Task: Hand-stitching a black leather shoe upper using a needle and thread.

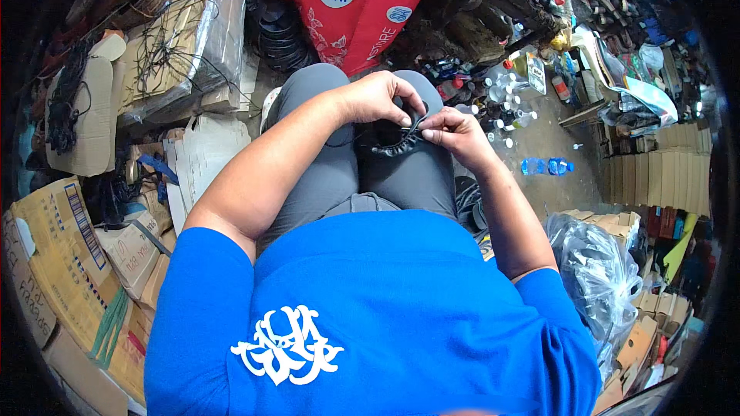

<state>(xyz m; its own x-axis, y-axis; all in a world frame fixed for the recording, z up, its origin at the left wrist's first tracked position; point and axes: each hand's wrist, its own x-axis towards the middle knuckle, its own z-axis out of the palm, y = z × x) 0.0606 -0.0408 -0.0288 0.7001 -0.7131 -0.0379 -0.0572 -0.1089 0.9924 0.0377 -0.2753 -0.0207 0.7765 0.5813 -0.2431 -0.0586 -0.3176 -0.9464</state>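
Observation:
Over my knees I hold a black curved strip (395, 149) with a gathered, ruffled-looking edge; its exact kind cannot be told. My left hand (378, 98) arches over it from the left, thumb and forefinger closed at its upper part. From the right, my right hand (456, 135) pinches its edge, the fingertips of both hands almost meeting. A small pale, thin bit shows by the fingertips, too small to name. Dark trousers (317, 177) lie right beneath, and the strip's lower end blends into their shadow.
A red shopping bag (362, 23) stands beyond my knees. Cardboard boxes (73, 262) crowd the left. To the right are clear bottles (505, 92), blue-tinted bottles (547, 166) on the floor (551, 131), a clear plastic bag (593, 273) and stacked tan sheets (655, 175).

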